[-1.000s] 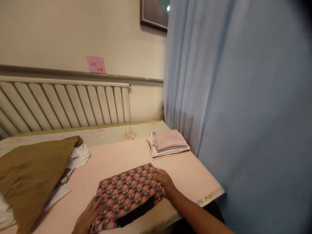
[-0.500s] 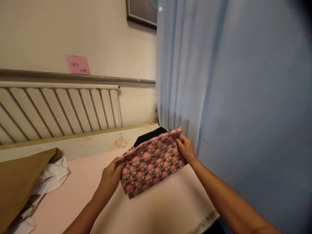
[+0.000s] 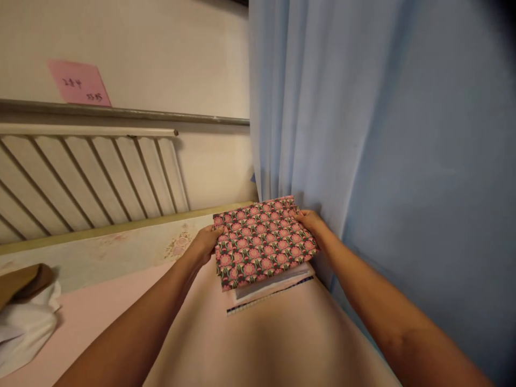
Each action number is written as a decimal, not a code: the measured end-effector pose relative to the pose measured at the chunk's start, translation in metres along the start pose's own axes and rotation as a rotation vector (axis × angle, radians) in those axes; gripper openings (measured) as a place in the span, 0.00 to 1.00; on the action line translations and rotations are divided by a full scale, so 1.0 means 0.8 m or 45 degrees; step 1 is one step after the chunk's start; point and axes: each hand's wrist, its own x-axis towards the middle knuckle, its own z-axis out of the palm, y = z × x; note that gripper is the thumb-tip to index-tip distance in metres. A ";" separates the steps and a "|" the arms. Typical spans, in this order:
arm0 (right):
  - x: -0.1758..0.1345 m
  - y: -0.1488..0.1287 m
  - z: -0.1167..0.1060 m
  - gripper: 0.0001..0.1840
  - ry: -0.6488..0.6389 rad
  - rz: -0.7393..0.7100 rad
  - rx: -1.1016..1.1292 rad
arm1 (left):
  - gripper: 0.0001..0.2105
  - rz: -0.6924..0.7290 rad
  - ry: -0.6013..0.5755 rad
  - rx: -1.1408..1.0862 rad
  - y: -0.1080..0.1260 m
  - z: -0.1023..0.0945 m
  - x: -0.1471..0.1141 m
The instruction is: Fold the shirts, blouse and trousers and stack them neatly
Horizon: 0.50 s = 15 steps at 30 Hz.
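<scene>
Between my two hands is a folded piece of floral fabric (image 3: 264,242), pink flowers on a dark ground. My left hand (image 3: 205,242) grips its left edge, thumb on top. At the right edge my right hand (image 3: 312,223) pinches the fabric the same way. The cloth is held roughly flat, over the far end of the pink tabletop (image 3: 258,344). Below its near edge shows a flat, pale item with a dark-and-white striped border (image 3: 270,295); most of it is hidden under the fabric.
Brown and white cloth (image 3: 28,312) lies at the left. A blue curtain (image 3: 423,188) hangs close on the right. Along the wall are a radiator (image 3: 92,177), a pipe (image 3: 161,113) and a pink note (image 3: 79,83).
The floral fabric has moved farther away and now lies flatter, its top edge no longer bunched. The dark item behind it is out of sight, and the striped border has come into view.
</scene>
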 end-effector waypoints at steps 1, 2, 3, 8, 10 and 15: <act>0.007 0.012 0.007 0.18 -0.024 0.046 -0.011 | 0.21 -0.040 -0.006 -0.010 -0.009 0.007 0.013; 0.012 0.025 0.014 0.18 -0.044 0.089 -0.027 | 0.21 -0.087 -0.010 -0.016 -0.021 0.013 0.023; 0.014 0.037 0.021 0.18 -0.061 0.127 -0.047 | 0.21 -0.136 -0.014 -0.016 -0.033 0.019 0.031; 0.003 0.084 0.040 0.17 -0.144 0.238 -0.149 | 0.21 -0.320 -0.038 0.004 -0.088 0.021 0.034; -0.001 0.091 0.039 0.14 -0.173 0.243 -0.186 | 0.21 -0.340 -0.066 0.018 -0.096 0.014 0.029; 0.007 0.077 0.031 0.06 -0.097 0.170 -0.339 | 0.18 -0.270 -0.037 0.087 -0.099 0.008 0.025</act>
